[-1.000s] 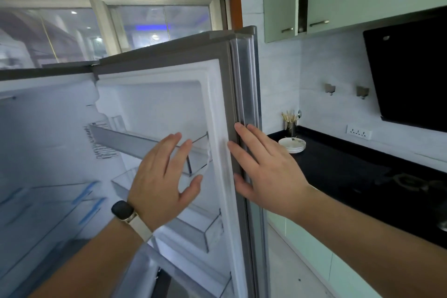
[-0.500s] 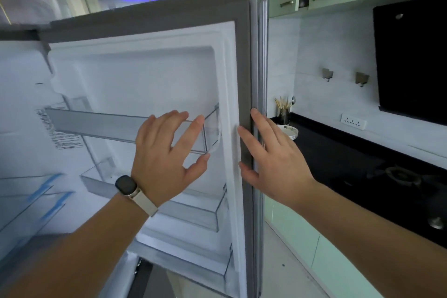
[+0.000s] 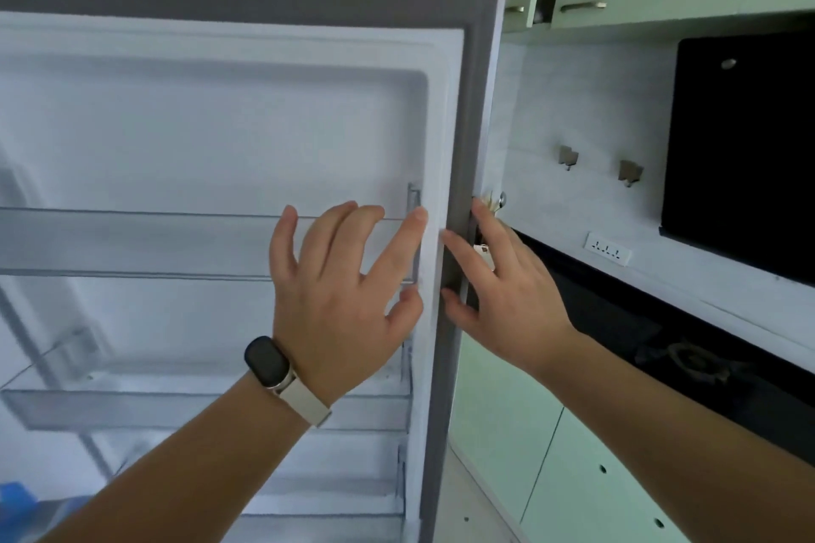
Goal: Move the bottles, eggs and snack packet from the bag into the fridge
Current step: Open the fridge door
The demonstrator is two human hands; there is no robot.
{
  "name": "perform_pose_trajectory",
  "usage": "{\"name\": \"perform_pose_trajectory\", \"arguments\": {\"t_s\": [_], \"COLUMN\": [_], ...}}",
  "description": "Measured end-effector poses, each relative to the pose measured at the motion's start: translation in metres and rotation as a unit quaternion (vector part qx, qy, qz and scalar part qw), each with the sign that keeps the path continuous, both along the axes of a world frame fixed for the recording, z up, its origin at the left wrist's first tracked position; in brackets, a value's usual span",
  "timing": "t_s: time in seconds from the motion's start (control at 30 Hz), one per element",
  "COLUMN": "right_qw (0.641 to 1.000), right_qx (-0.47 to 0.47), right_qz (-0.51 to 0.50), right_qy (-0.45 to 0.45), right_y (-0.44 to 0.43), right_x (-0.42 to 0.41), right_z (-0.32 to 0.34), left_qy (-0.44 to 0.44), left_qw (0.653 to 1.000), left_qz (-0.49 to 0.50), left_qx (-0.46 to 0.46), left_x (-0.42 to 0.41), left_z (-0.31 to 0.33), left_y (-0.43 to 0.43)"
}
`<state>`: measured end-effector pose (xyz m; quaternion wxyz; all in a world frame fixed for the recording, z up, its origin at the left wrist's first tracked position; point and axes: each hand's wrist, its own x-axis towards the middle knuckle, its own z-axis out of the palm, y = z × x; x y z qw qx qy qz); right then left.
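Right, both hands are on the fridge door [image 3: 220,123], which fills the left and centre of the frame with its white inner face towards us. Left hand [image 3: 339,300], centre frame, is spread wide and flat against the liner, fingers straight, holding nothing, its fingertips over the right end of the upper door shelf [image 3: 132,242]. Right hand [image 3: 498,291], just right of centre, lies flat too, fingers straight along the grey door edge [image 3: 474,101], thumb on the white liner, gripping nothing.

By the look of it the step is steering the door on its hinge. To do that well, push with flat palms on the liner and the edge, not on the clear shelf rail, which looks thin and could flex. Fingers should stay off the seal line whenever the door swings home.

Bottles, eggs, snack packet and bag: none in view. None sit in the upper shelf or the lower door shelf [image 3: 176,410] as far as they show.

Writing? Nothing readable. The watch [image 3: 267,362] on the left wrist shows a dark face, the wall socket [image 3: 607,248] at right carries no legible mark, and the black panel [image 3: 741,145] at upper right is blank. A small pale tag by the right fingers is too blurred to read.
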<state>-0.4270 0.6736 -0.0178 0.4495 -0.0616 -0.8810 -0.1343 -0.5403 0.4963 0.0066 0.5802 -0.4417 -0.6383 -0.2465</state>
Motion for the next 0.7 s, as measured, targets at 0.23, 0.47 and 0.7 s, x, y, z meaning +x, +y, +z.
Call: {"name": "perform_pose_trajectory", "arguments": {"t_s": [0.23, 0.47, 0.7], "right_qw": [1.0, 1.0, 0.995], "right_qx": [0.003, 0.003, -0.018], "right_qz": [-0.001, 0.028, 0.099], "right_qy": [-0.002, 0.005, -0.011], "right_y": [0.048, 0.082, 0.123], "right_x": [-0.039, -0.076, -0.117], "right_z": [-0.005, -0.006, -0.011], "left_qy": [-0.015, -0.025, -0.021], "left_qw": [0.999, 0.997, 0.991], "left_qz": [0.035, 0.069, 0.13], "left_qx": [-0.009, -0.012, -0.029], "left_x": [-0.023, -0.04, -0.063], "left_z": [-0.001, 0.0, -0.001], "left_y": [0.043, 0.073, 0.1]}}
